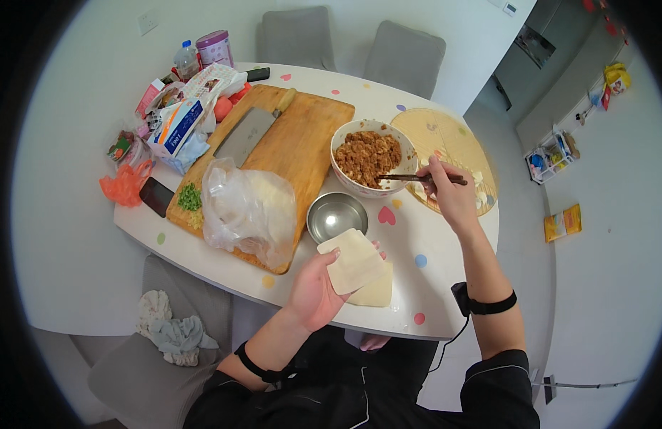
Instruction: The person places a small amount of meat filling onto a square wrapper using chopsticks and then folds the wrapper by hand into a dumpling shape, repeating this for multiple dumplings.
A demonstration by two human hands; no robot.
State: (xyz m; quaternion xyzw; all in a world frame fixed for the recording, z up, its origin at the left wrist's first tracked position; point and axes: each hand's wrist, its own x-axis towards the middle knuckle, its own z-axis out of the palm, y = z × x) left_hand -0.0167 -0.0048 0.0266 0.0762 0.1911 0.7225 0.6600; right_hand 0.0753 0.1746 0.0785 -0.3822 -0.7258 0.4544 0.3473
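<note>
A square dough wrapper [353, 261] lies across the palm of my left hand [321, 287], the thumb resting on its edge. Under that hand, more wrappers [378, 289] lie on the table near its front edge. My right hand [442, 187] grips dark chopsticks [406, 177], whose tips reach into the brown minced filling [369, 155]. The filling sits in a patterned white bowl [357, 186]. Just beyond my left hand stands a steel bowl [337, 217], apparently with clear liquid in it. Behind my right hand, a round woven tray [443, 128] bears several pale folded pieces, partly hidden.
On the wooden cutting board [304, 128] are a cleaver [248, 134], a clear plastic bag [245, 214] with pale contents and chopped greens [190, 197]. A phone [156, 196], an orange bag [126, 184] and a tissue box [176, 126] crowd the left side. Two grey chairs [298, 37] stand behind.
</note>
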